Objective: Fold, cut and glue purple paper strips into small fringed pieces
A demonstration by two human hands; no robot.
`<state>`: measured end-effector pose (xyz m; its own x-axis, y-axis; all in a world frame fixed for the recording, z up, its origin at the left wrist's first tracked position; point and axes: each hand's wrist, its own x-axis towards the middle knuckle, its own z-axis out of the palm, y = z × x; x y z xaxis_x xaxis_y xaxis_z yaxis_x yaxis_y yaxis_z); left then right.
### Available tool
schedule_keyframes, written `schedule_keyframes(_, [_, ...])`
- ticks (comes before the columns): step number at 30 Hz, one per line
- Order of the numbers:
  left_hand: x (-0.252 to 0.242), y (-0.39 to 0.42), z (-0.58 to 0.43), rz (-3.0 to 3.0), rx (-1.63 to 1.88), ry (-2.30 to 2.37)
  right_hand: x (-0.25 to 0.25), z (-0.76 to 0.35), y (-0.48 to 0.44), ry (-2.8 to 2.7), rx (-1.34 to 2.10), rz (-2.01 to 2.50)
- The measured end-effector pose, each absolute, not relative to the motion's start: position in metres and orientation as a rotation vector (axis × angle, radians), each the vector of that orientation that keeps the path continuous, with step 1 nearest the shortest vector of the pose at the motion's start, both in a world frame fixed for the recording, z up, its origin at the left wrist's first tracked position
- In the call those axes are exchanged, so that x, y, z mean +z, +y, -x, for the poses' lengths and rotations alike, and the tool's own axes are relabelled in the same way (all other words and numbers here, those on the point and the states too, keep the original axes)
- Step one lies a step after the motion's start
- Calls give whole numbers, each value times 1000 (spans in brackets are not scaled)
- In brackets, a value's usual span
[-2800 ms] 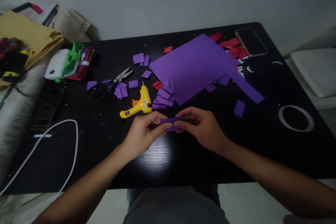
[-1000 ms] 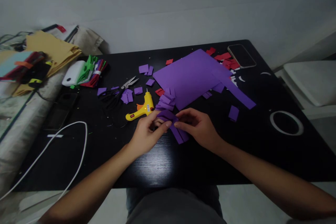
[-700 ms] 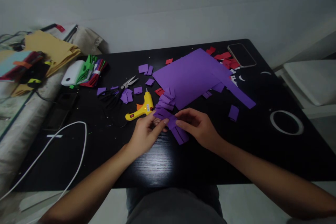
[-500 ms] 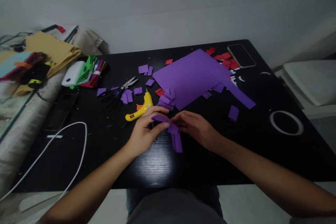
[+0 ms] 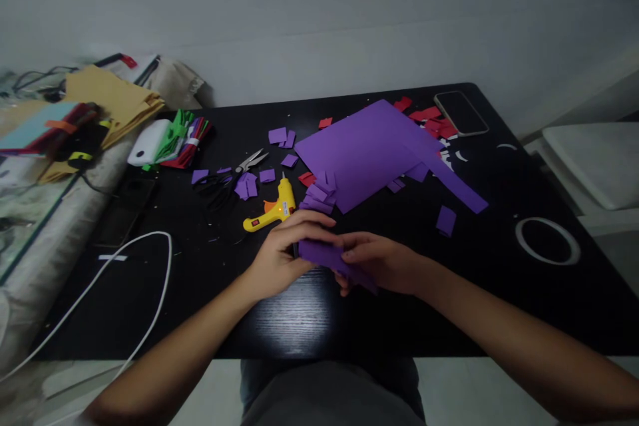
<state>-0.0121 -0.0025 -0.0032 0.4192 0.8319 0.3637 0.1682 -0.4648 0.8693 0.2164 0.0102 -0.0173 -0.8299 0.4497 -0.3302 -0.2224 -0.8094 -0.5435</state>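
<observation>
Between both hands is a folded purple paper piece (image 5: 322, 253), raised over the black table near its front. My left hand (image 5: 284, 249) grips its left end, fingers curled over the top. My right hand (image 5: 382, 259) pinches the right part, thumb on top and fingertips underneath. Just beyond my left hand lie a pile of small folded purple papers (image 5: 319, 192) and a yellow glue gun (image 5: 273, 210) with an orange trigger. A large purple sheet (image 5: 359, 153) lies farther back, with a long purple strip (image 5: 456, 183) at its right.
Scissors (image 5: 244, 165) lie left of centre among small purple pieces. Red scraps (image 5: 434, 121) and a phone (image 5: 462, 113) are at the back right, a tape ring (image 5: 548, 240) at the right. A white cable (image 5: 167, 273) loops at the left, near bundled coloured paper (image 5: 182, 136).
The purple piece has been turned; its strip that hung toward the front now points right. My right hand has shifted down onto it. The view has moved slightly.
</observation>
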Motion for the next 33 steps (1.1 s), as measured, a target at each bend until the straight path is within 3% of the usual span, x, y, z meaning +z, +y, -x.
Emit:
schedule_keyframes(4, [14,9,41,-1881,897,1341,-15,-215,14,-720,2384,861])
schedule_keyframes(9, [31,35,119,-2022,366,2136,-16,-211,17,-773,2068,1004])
schedule_keyframes(14, [21,64,177,-2095,-113,2215,-16,-209,16,-774,1991,988])
schedule_keyframes(22, [19,85,180,-2095,-198,2143,-16,-210,18,-733,1989,946])
schedule_keyframes(28, [53,71,174,-2010,-170,2260,-13,-213,20,-685,1940,985])
schedule_keyframes(31, [74,51,168,-1888,62,2271,-11,-213,22,-669,1918,976])
schedule_keyframes(33, [81,35,158,-1815,315,2028,-11,-214,23,-663,1901,964])
